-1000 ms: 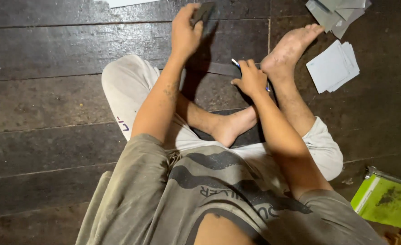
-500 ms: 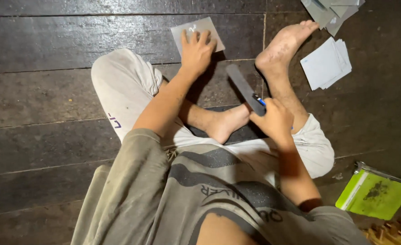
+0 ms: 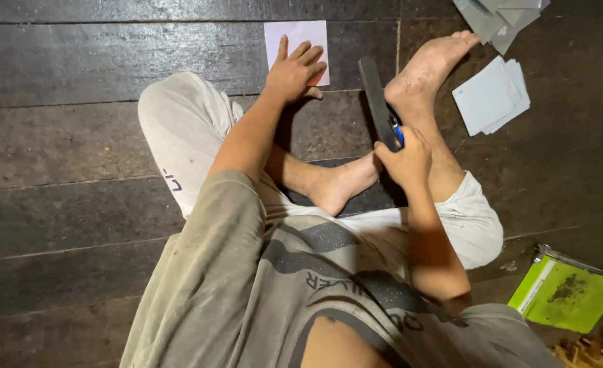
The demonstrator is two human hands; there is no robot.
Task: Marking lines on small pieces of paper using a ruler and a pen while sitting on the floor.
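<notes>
I sit on a dark wooden floor [image 3: 63,136] with one leg folded and the other stretched forward. My left hand [image 3: 293,70] rests flat, fingers spread, on the lower part of a white paper sheet [image 3: 294,34] lying on the boards ahead. My right hand [image 3: 403,155] grips the blue-trimmed handle end of a long dark flat tool [image 3: 376,99], which points away from me beside my outstretched foot [image 3: 427,68].
A stack of white sheets [image 3: 490,95] lies right of the foot, and a grey pile of sheets [image 3: 499,17] sits at the top right. A green packet [image 3: 566,289] lies on the floor at the lower right, with wooden sticks [image 3: 588,351] at the corner.
My left hand has drawn the white sheet closer and now presses it flat. My right hand has lifted the dark tool and turned it to point forward beside the foot.
</notes>
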